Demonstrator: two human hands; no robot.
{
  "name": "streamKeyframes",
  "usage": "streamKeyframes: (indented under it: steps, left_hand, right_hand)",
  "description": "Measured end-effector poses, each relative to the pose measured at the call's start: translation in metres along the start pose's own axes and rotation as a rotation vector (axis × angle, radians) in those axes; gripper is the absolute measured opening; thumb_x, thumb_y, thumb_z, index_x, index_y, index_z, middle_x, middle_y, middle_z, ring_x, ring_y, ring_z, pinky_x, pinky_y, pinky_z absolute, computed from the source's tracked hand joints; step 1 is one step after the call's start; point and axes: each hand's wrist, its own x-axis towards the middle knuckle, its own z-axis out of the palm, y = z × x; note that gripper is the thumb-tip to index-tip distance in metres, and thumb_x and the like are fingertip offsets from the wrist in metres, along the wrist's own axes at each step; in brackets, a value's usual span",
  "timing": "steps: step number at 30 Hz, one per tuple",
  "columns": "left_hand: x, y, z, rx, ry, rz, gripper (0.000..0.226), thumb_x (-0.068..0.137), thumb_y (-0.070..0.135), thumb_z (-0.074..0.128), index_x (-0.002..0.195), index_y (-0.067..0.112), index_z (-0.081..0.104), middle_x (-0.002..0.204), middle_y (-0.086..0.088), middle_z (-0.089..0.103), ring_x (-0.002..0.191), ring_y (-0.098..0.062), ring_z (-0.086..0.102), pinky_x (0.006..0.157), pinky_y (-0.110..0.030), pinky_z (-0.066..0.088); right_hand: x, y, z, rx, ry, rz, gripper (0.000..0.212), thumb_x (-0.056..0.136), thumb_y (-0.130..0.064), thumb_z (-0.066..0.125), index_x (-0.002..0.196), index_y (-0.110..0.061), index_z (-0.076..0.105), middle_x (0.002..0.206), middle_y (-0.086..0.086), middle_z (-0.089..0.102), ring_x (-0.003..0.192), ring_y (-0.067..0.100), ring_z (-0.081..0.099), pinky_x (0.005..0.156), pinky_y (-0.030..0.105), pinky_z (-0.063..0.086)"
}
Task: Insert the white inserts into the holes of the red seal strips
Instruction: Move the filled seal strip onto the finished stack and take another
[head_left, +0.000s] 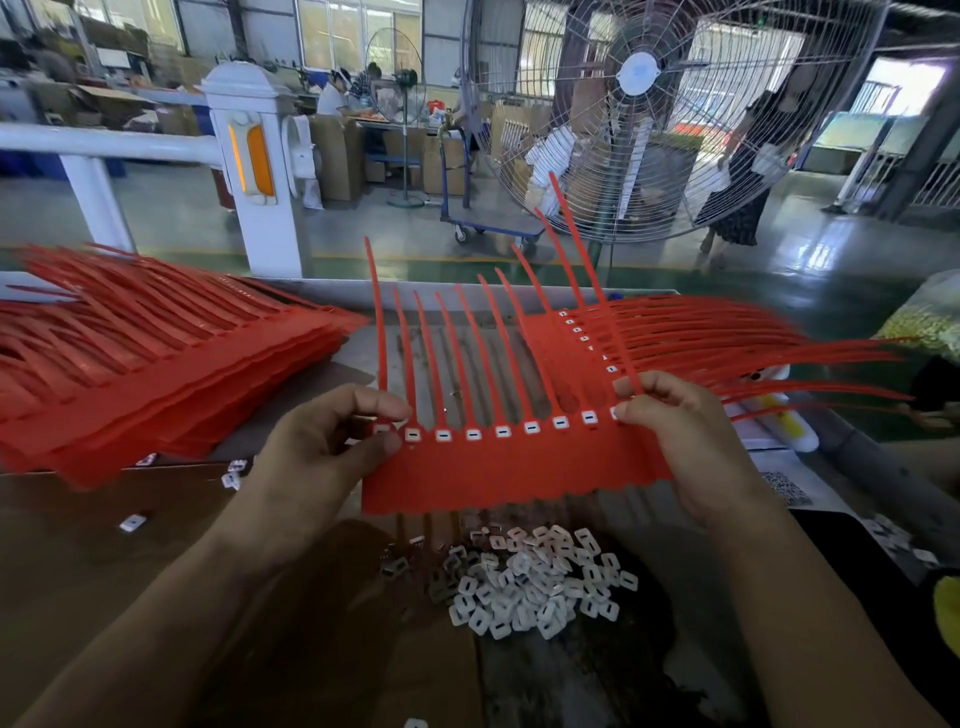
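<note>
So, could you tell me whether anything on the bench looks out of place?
A few white inserts lie scattered on the brown board to the left, apart from the main pile. The held red strip looks evenly filled where visible.

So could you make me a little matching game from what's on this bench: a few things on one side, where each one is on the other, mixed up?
Things:
1. held red seal strip sheet
2. loose white inserts
3. stack of red sheets
4. big floor fan

Places:
A. far left of the bench
B. behind the bench, upper right
C. between the left hand and right hand
D. piled on the bench below the held sheet

Pairs: 1-C, 2-D, 3-A, 4-B
</note>
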Motion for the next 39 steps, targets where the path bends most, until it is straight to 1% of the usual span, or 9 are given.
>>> streamKeyframes:
  steps: [9, 16, 18, 20, 23, 27, 30, 34, 39]
  left_hand:
    - [0.006, -0.013, -0.002, -0.079, 0.052, 0.104, 0.044, 0.091, -0.011, 0.061, 0.121, 0.022, 0.063, 0.117, 0.01, 0.071, 0.102, -0.007, 0.068, 0.078, -0.014, 0.053]
    - [0.008, -0.025, -0.001, 0.015, 0.039, 0.106, 0.051, 0.094, -0.008, 0.061, 0.118, 0.036, 0.068, 0.124, 0.011, 0.069, 0.121, -0.009, 0.063, 0.092, -0.026, 0.053]
    - [0.007, -0.025, 0.001, 0.089, 0.054, 0.116, 0.05, 0.094, -0.004, 0.063, 0.114, 0.041, 0.069, 0.123, 0.011, 0.068, 0.117, -0.009, 0.063, 0.092, -0.029, 0.05]
    - [0.006, -0.025, 0.002, 0.11, 0.068, 0.104, 0.044, 0.094, 0.0, 0.064, 0.11, 0.04, 0.071, 0.115, 0.012, 0.069, 0.106, -0.006, 0.065, 0.088, -0.029, 0.049]
    - [0.005, -0.025, 0.001, 0.128, 0.078, 0.054, 0.032, 0.095, 0.012, 0.067, 0.107, 0.041, 0.072, 0.099, 0.01, 0.07, 0.087, -0.006, 0.064, 0.085, -0.031, 0.05]
    - [0.006, -0.027, 0.0, 0.108, 0.125, -0.007, 0.025, 0.094, 0.019, 0.069, 0.102, 0.042, 0.074, 0.097, 0.007, 0.072, 0.076, -0.004, 0.064, 0.071, -0.018, 0.052]
    - [0.007, -0.029, -0.006, 0.018, 0.169, -0.052, 0.02, 0.094, 0.021, 0.069, 0.104, 0.038, 0.075, 0.101, 0.009, 0.074, 0.078, -0.001, 0.067, 0.065, -0.019, 0.053]
    - [0.011, -0.03, -0.022, -0.187, 0.225, -0.095, 0.022, 0.092, 0.026, 0.07, 0.112, 0.035, 0.073, 0.114, 0.004, 0.074, 0.099, -0.016, 0.072, 0.077, -0.035, 0.055]
    - [0.019, -0.025, -0.041, -0.538, 0.433, -0.198, 0.048, 0.071, 0.032, 0.086, 0.117, 0.031, 0.071, 0.109, -0.007, 0.076, 0.089, -0.017, 0.074, 0.057, -0.038, 0.057]
  right_hand:
    - [0.003, 0.006, 0.005, 0.002, 0.134, -0.167, 0.022, 0.09, -0.001, 0.067, 0.093, -0.023, 0.073, 0.083, -0.009, 0.073, 0.074, 0.002, 0.064, 0.067, 0.017, 0.052]
    - [0.016, 0.016, 0.013, -0.08, 0.567, -0.275, 0.018, 0.097, -0.017, 0.061, 0.111, -0.027, 0.064, 0.103, -0.014, 0.068, 0.088, -0.009, 0.061, 0.085, 0.02, 0.051]
    - [0.024, 0.019, 0.017, -0.004, 0.664, -0.183, 0.019, 0.1, -0.018, 0.059, 0.118, -0.024, 0.061, 0.111, -0.006, 0.067, 0.098, 0.005, 0.065, 0.094, 0.032, 0.054]
    - [0.033, 0.021, 0.02, 0.119, 0.612, -0.051, 0.021, 0.103, -0.018, 0.057, 0.124, -0.017, 0.056, 0.119, 0.005, 0.063, 0.101, 0.021, 0.068, 0.084, 0.042, 0.062]
    - [0.037, 0.021, 0.025, 0.336, 0.367, 0.085, 0.008, 0.107, -0.014, 0.048, 0.11, -0.009, 0.055, 0.104, 0.013, 0.064, 0.08, 0.021, 0.073, 0.052, 0.028, 0.061]
    - [0.036, 0.03, 0.022, 0.177, 0.296, 0.152, 0.011, 0.105, -0.008, 0.052, 0.099, -0.003, 0.06, 0.084, 0.016, 0.072, 0.052, 0.016, 0.071, 0.041, 0.025, 0.053]
    - [0.033, 0.036, 0.014, 0.078, 0.381, 0.167, 0.012, 0.099, -0.013, 0.065, 0.095, -0.002, 0.065, 0.064, 0.008, 0.072, 0.041, 0.015, 0.064, 0.036, 0.024, 0.047]
    - [0.028, 0.032, 0.011, -0.054, 0.445, 0.096, 0.02, 0.096, -0.029, 0.069, 0.087, -0.011, 0.066, 0.054, 0.0, 0.069, 0.034, 0.01, 0.054, 0.034, 0.021, 0.038]
    - [0.015, 0.023, 0.029, -0.124, 0.255, -0.014, 0.023, 0.098, -0.032, 0.065, 0.083, -0.015, 0.069, 0.061, 0.002, 0.071, 0.039, 0.012, 0.055, 0.037, 0.02, 0.04]
